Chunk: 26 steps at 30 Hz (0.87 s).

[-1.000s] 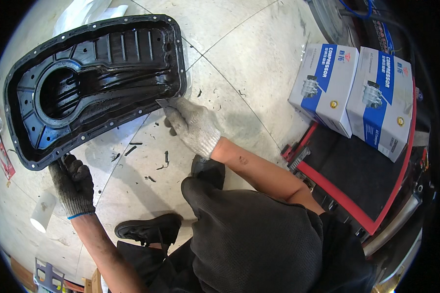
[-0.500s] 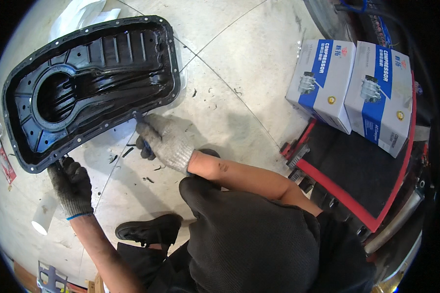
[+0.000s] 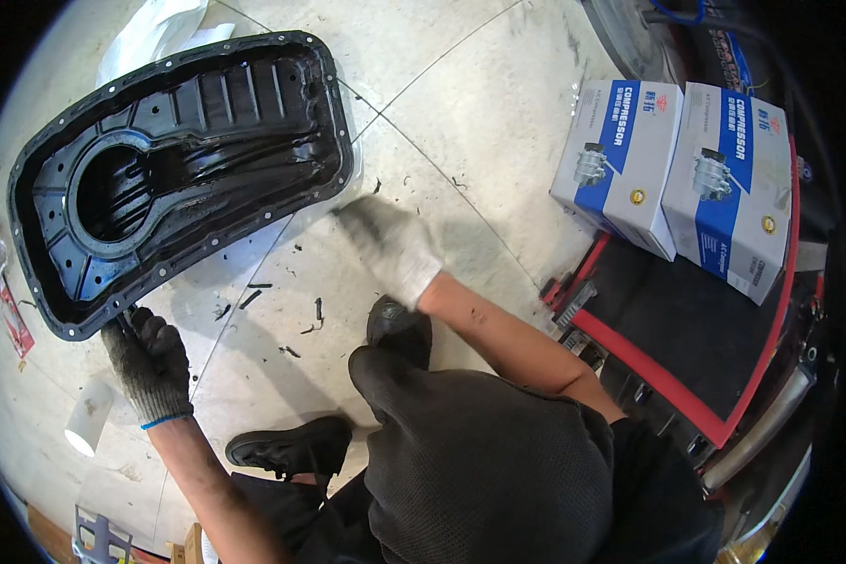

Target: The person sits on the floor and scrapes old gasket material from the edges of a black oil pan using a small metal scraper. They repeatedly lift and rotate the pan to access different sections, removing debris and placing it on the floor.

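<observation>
A black engine oil pan (image 3: 211, 235) lies at the upper left with its inside facing up; its ribs and round well look wet. My left hand (image 3: 148, 362), in a dirty grey knit glove with a blue cuff edge, is closed on the pan's rim at the near left. Part of its thumb and fingers is hidden under the flange. My right hand (image 3: 390, 242), in a paler glove darkened at the fingers, is off the pan's near right corner. Motion smears its fingers, so I cannot tell what they hold.
Several dark scraps (image 3: 250, 299) lie on the tiled floor. A white cylinder (image 3: 88, 415) and a red packet (image 3: 11, 315) are at the left, white plastic sheeting (image 3: 155, 33) behind the pan. Two compressor boxes (image 3: 620, 160) stand on a red-edged black cart (image 3: 672, 329) at right.
My right hand has moved right and slightly up, away from the pan's near rim. The pan has shifted slightly right with my left hand on it. More dark scraps show on the floor.
</observation>
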Available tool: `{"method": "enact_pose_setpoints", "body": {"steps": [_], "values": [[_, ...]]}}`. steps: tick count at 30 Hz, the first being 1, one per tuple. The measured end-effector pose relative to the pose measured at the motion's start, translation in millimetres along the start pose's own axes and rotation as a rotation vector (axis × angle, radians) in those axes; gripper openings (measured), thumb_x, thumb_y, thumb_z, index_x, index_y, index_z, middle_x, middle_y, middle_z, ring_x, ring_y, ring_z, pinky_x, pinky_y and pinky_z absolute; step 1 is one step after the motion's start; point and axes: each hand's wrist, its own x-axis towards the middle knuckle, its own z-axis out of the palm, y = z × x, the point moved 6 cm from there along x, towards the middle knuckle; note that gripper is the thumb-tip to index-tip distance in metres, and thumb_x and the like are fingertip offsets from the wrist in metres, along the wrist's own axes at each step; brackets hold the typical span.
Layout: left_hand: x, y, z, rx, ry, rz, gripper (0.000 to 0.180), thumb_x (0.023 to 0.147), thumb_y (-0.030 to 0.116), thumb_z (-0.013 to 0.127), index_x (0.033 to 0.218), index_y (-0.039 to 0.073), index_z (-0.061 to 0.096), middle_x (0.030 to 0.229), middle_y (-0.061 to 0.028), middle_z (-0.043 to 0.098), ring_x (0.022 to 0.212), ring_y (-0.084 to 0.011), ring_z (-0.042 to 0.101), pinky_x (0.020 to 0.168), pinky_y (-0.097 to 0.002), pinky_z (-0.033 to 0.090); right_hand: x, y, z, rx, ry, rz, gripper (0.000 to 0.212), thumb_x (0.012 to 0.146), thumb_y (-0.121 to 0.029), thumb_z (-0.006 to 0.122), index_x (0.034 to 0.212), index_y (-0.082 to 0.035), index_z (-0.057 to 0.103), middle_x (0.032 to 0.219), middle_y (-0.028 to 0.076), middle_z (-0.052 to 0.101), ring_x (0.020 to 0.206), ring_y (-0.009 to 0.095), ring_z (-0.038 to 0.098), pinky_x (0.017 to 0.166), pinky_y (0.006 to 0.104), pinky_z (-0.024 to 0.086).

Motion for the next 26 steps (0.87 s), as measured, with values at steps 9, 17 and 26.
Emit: {"method": "enact_pose_setpoints", "body": {"steps": [9,17,26], "values": [[2,5,-6,0.029,-0.096,0.0,0.034,0.111,0.042,0.059,0.11,0.009,0.062,0.082,0.001,0.047,0.063,-0.0077,0.038,0.047,-0.0214,0.031,45,-16,-55,-0.29,0.144,-0.12,0.028,0.1,-0.03,0.072,0.102,-0.004,0.078,0.091,0.018,0.076,0.083,0.037,0.074,0.075,0.0425,0.058],[-13,-1,17,0.067,0.053,0.062,0.032,0.109,0.04,0.064,0.092,0.014,0.058,0.076,0.0041,0.042,0.058,-0.0054,0.035,0.045,-0.0185,0.028,41,-14,-48,-0.303,0.062,0.027,0.031,0.102,-0.039,0.068,0.103,-0.01,0.078,0.092,0.017,0.076,0.085,0.038,0.074,0.077,0.0459,0.058],[-10,0,9,0.057,0.018,0.055,0.03,0.109,0.04,0.064,0.096,0.013,0.06,0.078,0.0036,0.044,0.059,-0.0052,0.035,0.044,-0.0176,0.029,29,-9,-39,-0.214,0.166,-0.021,0.028,0.097,-0.033,0.076,0.101,-0.005,0.078,0.092,0.019,0.076,0.085,0.039,0.074,0.075,0.0457,0.059]]}}
